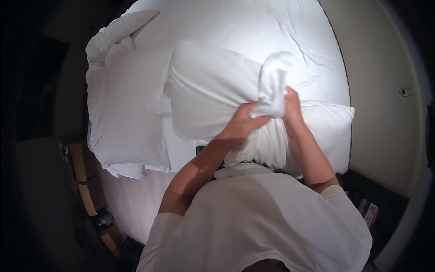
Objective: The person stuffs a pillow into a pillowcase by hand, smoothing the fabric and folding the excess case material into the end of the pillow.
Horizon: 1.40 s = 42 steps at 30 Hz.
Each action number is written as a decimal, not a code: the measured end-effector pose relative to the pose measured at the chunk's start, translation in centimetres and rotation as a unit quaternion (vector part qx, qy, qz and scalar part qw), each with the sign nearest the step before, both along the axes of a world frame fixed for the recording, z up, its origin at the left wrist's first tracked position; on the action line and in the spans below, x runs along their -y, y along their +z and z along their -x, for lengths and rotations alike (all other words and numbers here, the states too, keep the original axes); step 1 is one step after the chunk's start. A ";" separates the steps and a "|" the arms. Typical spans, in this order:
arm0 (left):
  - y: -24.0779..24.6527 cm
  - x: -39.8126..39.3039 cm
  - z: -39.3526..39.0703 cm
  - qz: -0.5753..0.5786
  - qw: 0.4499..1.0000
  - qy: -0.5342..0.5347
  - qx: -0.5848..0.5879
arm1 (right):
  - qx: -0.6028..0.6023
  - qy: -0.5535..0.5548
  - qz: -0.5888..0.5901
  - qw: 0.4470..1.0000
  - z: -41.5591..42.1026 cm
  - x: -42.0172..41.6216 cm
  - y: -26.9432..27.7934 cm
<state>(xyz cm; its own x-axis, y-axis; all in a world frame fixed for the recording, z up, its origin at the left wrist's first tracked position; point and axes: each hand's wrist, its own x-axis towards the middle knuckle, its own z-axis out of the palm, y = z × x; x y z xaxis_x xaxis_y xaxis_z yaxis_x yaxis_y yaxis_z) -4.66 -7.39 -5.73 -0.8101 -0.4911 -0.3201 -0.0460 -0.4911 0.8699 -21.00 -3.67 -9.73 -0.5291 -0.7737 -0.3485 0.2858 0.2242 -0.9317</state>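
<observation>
My left hand (245,123) and my right hand (293,106) are both shut on gathered white cloth (272,98), apparently the end of a pillowcase. A twisted loop of it rises between the hands, blurred by motion. To the left, a plump white pillow (207,88) lies slanted, with creases running towards my grip. More bunched white fabric (268,146) hangs below my hands against my shirt. Whether it is one piece with the pillow I cannot tell. My fingertips are partly hidden in the folds.
A second white pillow (136,108) lies flat at the left of the bed (231,20), another (328,131) at the right. A folded white duvet edge (112,34) is at the far left. A pale wall (377,102) stands at right, cardboard boxes (90,195) at lower left.
</observation>
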 end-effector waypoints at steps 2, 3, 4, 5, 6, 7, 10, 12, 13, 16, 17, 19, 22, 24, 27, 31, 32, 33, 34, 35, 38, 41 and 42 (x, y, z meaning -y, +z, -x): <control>0.8 -1.4 1.4 -0.018 0.998 -0.035 -0.041 | 0.074 -0.075 0.074 0.992 1.2 -0.5 2.6; 0.9 -1.8 1.7 -0.043 0.996 -0.062 -0.049 | 0.090 -0.104 0.100 0.986 1.2 -1.0 4.1; -0.5 -1.9 1.6 -0.023 0.998 -0.053 -0.039 | 0.093 -0.139 0.085 0.982 1.3 -1.3 4.6; -3.6 -2.0 1.0 -0.003 0.999 -0.042 -0.030 | 0.082 -0.114 0.078 0.987 1.0 -1.5 4.2; -6.6 -2.0 0.4 0.017 0.999 -0.034 -0.022 | 0.068 -0.092 0.071 0.991 0.6 -1.9 3.0; -8.6 -2.2 -0.4 0.012 1.000 0.005 -0.015 | 0.054 -0.068 0.061 0.994 0.4 -2.6 1.3; -13.8 -3.2 -5.0 0.053 0.995 0.010 0.087 | -0.189 0.090 -0.089 0.974 -1.0 -4.9 -5.0; -15.2 -4.1 -7.7 0.199 0.968 0.000 0.151 | -0.157 0.136 -0.106 0.972 -3.5 -4.4 -6.9; -14.7 -4.5 -8.5 0.189 0.968 0.001 0.164 | -0.160 0.158 -0.104 0.969 -4.9 -3.9 -7.1; -12.7 -5.2 -9.0 0.327 0.889 0.181 0.265 | -0.200 0.230 -0.059 0.951 -8.2 -2.7 -8.2; -11.5 -5.3 -8.5 0.368 0.866 0.215 0.263 | -0.251 0.254 -0.060 0.932 -8.8 -2.4 -10.4; -8.1 -5.3 -6.9 0.435 0.807 0.298 0.267 | -0.313 0.399 -0.094 0.857 -9.6 -2.2 -7.4; -9.5 -3.8 -7.5 0.441 0.810 0.260 0.287 | -0.405 0.426 -0.039 0.808 -9.8 -2.6 -5.7; -11.5 -2.3 -8.9 0.413 0.822 0.267 0.286 | -0.462 0.446 -0.066 0.764 -9.7 -2.8 -4.8; -12.5 -0.5 -9.2 0.270 0.868 0.352 0.224 | -0.593 0.332 0.177 0.712 -9.1 -2.7 -3.6; -7.2 0.3 -6.1 0.151 0.925 0.325 0.126 | -0.619 0.436 0.105 0.645 -9.5 -2.1 -3.7; -6.9 0.0 -5.3 0.160 0.940 0.286 0.098 | -0.573 0.549 -0.009 0.608 -9.4 -1.4 -2.4; -6.5 -0.2 -4.5 0.169 0.953 0.243 0.068 | -0.588 0.511 0.012 0.627 -9.4 -1.2 -4.5; -6.1 -0.7 -4.0 0.167 0.961 0.212 0.064 | -0.580 0.490 0.025 0.650 -9.4 -1.2 -6.6; -5.7 -1.4 -3.5 0.161 0.968 0.181 0.061 | -0.551 0.472 0.039 0.687 -9.1 -0.7 -7.6; -3.2 -3.0 -3.0 0.177 0.972 0.129 0.088 | -0.401 0.435 0.080 0.803 -7.2 0.7 -8.2; -0.8 -3.6 -3.3 0.095 0.992 0.020 0.084 | -0.223 0.382 0.101 0.891 -5.4 2.4 -7.1; -1.1 -3.9 -3.3 0.090 0.994 0.051 0.044 | -0.173 0.365 0.106 0.909 -5.0 3.0 -6.8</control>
